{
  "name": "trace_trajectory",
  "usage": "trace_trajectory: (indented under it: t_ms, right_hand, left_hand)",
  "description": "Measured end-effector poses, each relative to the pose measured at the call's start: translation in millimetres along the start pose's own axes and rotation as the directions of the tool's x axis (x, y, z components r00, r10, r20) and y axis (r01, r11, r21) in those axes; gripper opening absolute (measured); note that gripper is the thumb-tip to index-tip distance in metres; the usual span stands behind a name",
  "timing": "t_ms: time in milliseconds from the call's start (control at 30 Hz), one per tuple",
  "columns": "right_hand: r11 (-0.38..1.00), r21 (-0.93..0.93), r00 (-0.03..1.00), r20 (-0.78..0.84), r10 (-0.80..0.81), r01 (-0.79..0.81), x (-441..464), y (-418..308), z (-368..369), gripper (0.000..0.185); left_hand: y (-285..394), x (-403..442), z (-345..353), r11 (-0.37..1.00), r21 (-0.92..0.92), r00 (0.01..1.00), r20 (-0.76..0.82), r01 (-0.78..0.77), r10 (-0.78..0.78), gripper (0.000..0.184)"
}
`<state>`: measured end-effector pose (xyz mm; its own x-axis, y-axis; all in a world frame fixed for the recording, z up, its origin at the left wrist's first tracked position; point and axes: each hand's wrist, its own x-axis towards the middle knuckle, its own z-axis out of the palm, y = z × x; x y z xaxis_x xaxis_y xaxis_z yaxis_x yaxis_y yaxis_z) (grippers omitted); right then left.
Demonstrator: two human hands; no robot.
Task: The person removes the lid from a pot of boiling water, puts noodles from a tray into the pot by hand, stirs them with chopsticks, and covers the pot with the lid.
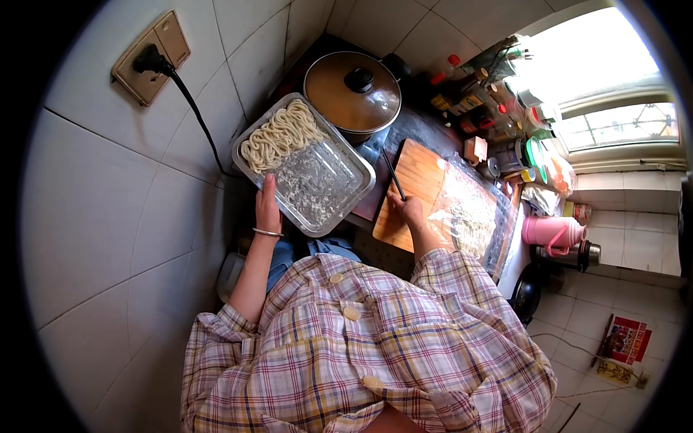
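My left hand (pixel 268 213) is closed on the near left edge of a floury rectangular tray (pixel 332 198), which is tilted. A heap of pale, thick noodles (pixel 281 137) lies in the tray's far left end; loose flour covers part of the bare bottom. In my right hand (pixel 410 211) are black chopsticks (pixel 393 173), pointing up and away over the edge of a wooden cutting board (pixel 415 180). Whether it is one stick or a pair I cannot tell. Just beyond the tray stands a pot with a glass lid (pixel 354 94) on it.
Clear plastic film (pixel 465 206) with floury dough under it covers part of the board. Bottles (pixel 469 101) and jars line the counter by the window. A pink thermos (pixel 552 232) stands at right. A black cord (pixel 198 119) hangs from the wall socket (pixel 153 58) at left.
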<state>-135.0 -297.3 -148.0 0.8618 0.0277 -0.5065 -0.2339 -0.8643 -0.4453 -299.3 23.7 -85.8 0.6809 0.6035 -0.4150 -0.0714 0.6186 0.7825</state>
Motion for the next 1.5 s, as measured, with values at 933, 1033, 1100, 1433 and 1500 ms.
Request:
trace_trajectory:
  t_ms: [933,1033,1100,1433,1500]
  right_hand:
    - [0.999,-0.035,0.999,-0.041,0.01,-0.011,1,4,4,0.063]
    - [0.998,-0.054,0.999,-0.047,0.014,-0.016,0,2,3,0.063]
    - [0.999,-0.043,0.999,-0.043,0.018,-0.02,-1,1,2,0.063]
    - [0.998,-0.056,0.999,-0.004,0.042,-0.042,0,2,1,0.06]
    - [0.997,-0.057,0.999,-0.009,0.045,-0.045,-2,0,0,0.06]
  left_hand:
    - [0,1,-1,1.0,0.014,1.0,-0.01,0.011,-0.011,0.051]
    - [-3,5,-6,1.0,-0.008,0.999,0.031,0.026,-0.026,0.051]
    - [-3,4,-7,1.0,-0.002,0.999,0.03,0.027,-0.027,0.052]
    - [2,0,3,1.0,-0.014,1.0,-0.02,0.016,-0.016,0.044]
    - [4,-1,3,1.0,-0.018,1.0,-0.005,0.02,-0.02,0.044]
